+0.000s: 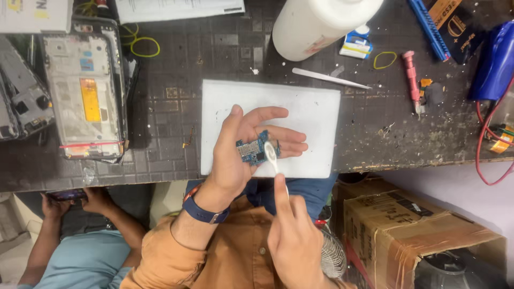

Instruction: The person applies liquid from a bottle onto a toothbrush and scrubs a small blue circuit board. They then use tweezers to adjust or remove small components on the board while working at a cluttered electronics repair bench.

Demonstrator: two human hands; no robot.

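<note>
My left hand [241, 155], with a blue watch on its wrist, lies palm up over a white mat [316, 107] and holds a small blue circuit board [256, 151]. My right hand [292, 235] comes up from below and grips a thin white tool [272, 158]. The tool's rounded tip rests against the right side of the board. Both hands hover near the table's front edge.
An opened phone frame [85, 96] lies at the left. A large white bottle [316, 24], white tweezers [329, 78] and a pink screwdriver [412, 80] are behind the mat. A cardboard box [417, 230] stands lower right. Another person's hands hold a phone [67, 195] lower left.
</note>
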